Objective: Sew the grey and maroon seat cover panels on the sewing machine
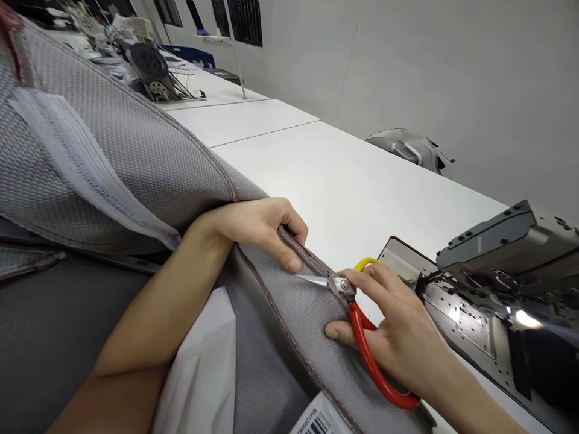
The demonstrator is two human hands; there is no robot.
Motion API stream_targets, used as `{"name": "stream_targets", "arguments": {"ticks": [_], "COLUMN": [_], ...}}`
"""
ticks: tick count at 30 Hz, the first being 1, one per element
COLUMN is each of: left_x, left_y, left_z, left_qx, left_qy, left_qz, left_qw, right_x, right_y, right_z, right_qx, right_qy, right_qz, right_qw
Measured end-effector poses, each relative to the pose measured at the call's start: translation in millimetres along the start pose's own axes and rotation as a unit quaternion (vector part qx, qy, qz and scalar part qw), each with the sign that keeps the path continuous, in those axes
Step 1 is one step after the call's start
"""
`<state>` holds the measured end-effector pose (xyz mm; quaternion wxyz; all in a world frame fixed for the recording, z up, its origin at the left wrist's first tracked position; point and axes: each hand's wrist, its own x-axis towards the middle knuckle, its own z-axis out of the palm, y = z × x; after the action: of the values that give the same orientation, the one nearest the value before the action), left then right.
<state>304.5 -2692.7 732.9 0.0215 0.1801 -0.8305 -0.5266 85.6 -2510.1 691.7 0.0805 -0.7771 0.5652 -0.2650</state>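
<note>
Grey mesh-like fabric (298,313) with stitched, reddish-brown edges drapes over the table's near side. My left hand (266,223) grips its upper edge, thumb on the near face and fingers folded over the far side. Just right of it, my right hand (389,319) holds a pair of scissors (377,374) with one red and one yellow handle loop. The metal blades lie across the fabric's edge, tips pointing left near my left thumb. A white barcode label (319,416) shows on the fabric at the bottom, with a white sheet-like piece (203,367) below my left forearm.
An industrial sewing machine (506,253) stands at the right, its lamp lit. A white table (335,163) runs along the wall. A grey bundle (409,147) sits by the wall, and another machine with a dark wheel (149,60) stands at the far left.
</note>
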Motion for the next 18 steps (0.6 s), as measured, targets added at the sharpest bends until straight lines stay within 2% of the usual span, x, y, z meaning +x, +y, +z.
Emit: {"name": "stream_targets", "arguments": {"ticks": [5, 11, 18], "left_x": [-0.7, 1.0, -3.8], "left_y": [-1.7, -6.1, -8.4], "left_z": [-3.8, -8.0, -12.7], "left_qx": [0.018, 0.003, 0.03], "left_qy": [0.038, 0.006, 0.02], "left_qz": [0.004, 0.028, 0.035], "left_qw": [0.999, 1.0, 0.999], "right_x": [1.1, -1.4, -5.3], "right_y": [-0.8, 3.2, 8.2], "right_z": [4.5, 14.1, 21.0], "right_qx": [0.041, 0.03, 0.028], "right_qy": [-0.014, 0.002, 0.029], "right_qz": [0.027, -0.001, -0.027], "right_qw": [0.999, 1.0, 0.999]}}
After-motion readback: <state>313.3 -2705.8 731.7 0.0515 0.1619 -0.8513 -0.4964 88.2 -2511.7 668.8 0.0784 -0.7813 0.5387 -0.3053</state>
